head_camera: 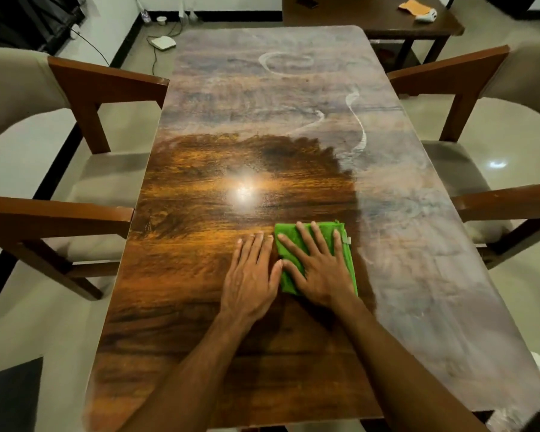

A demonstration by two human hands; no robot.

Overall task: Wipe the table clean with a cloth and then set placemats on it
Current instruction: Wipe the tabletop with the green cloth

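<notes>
Both grips flat: right hand (321,275) presses the green cloth (348,251), left hand (251,275) beside; the dusty table (418,275) lies right and far

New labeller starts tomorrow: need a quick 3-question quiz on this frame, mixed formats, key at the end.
1. True or false: the right hand lies flat on the green cloth.
2. Which part of the table shows a whitish film? A) near left area B) far end and right side C) none of it
3. Fill in: the left hand lies flat on the bare ___, just left of the cloth.
Key: 1 true; 2 B; 3 table.
</notes>
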